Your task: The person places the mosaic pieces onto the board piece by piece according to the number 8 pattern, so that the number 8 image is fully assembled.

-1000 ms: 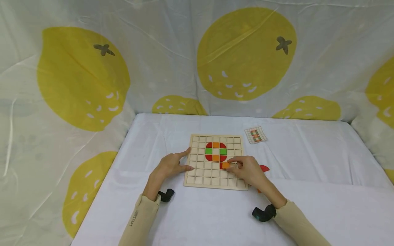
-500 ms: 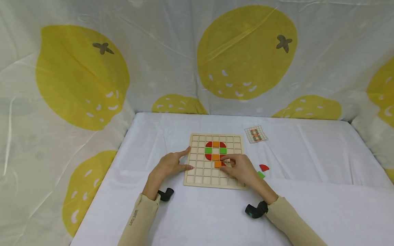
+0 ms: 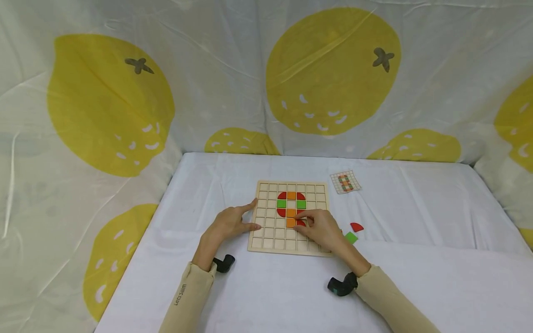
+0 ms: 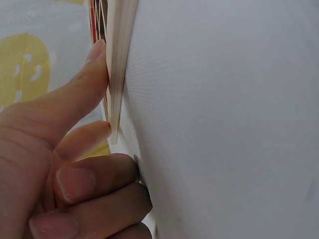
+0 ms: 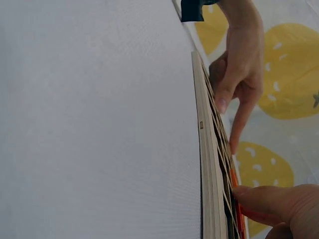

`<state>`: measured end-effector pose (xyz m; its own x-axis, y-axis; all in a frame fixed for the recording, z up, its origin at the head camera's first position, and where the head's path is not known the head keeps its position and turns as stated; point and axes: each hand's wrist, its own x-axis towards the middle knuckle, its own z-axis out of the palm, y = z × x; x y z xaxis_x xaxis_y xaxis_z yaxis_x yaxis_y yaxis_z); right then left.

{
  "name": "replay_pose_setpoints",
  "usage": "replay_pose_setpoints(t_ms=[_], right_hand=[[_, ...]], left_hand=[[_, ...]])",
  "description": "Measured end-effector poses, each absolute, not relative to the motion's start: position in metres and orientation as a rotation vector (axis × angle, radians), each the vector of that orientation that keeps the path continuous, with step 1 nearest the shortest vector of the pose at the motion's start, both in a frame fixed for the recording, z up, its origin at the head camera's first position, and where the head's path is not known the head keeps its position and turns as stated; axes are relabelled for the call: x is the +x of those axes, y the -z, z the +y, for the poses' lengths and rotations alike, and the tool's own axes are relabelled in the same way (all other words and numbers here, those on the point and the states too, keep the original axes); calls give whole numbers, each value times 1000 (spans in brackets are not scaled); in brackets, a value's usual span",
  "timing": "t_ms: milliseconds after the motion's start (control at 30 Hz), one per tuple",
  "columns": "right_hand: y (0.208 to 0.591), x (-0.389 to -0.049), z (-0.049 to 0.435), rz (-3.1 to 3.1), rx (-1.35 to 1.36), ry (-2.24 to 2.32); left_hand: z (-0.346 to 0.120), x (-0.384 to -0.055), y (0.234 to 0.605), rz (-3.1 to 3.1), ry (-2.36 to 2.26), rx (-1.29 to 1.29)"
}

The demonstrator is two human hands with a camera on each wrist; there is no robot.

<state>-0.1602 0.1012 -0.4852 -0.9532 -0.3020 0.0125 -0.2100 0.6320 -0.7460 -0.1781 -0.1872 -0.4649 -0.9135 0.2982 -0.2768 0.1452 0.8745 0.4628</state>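
Observation:
A wooden grid board (image 3: 266,240) lies on the white cloth, with red, orange and green tiles forming a ring in its upper middle. My right hand (image 3: 322,229) pinches an orange square tile (image 3: 291,223) between thumb and index finger, in the cell just below the ring's lower orange tile. Beside it, a red rounded tile (image 3: 301,223) sits partly under the fingers. My left hand (image 3: 229,224) rests at the board's left edge, index finger and thumb spread along it. In the left wrist view the thumb (image 4: 84,84) presses on the board's edge (image 4: 119,59), other fingers curled below.
Right of the board lie a red quarter-round tile (image 3: 356,227) and a green square tile (image 3: 351,237), close by my right forearm. A small pattern card (image 3: 345,182) with a printed grid lies behind them. A lemon-print cloth (image 3: 225,92) hangs behind the table.
My right hand has moved left across the board, carrying the orange tile from over the red tile into the cell left of it. The left hand has stayed in place.

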Motion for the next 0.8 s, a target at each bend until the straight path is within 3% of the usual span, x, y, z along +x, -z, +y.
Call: replay_pose_setpoints(t_ms=[800], right_hand=[[475, -155, 108, 2741, -344, 1291]], left_hand=[[-188, -179, 467, 2693, -639, 337]])
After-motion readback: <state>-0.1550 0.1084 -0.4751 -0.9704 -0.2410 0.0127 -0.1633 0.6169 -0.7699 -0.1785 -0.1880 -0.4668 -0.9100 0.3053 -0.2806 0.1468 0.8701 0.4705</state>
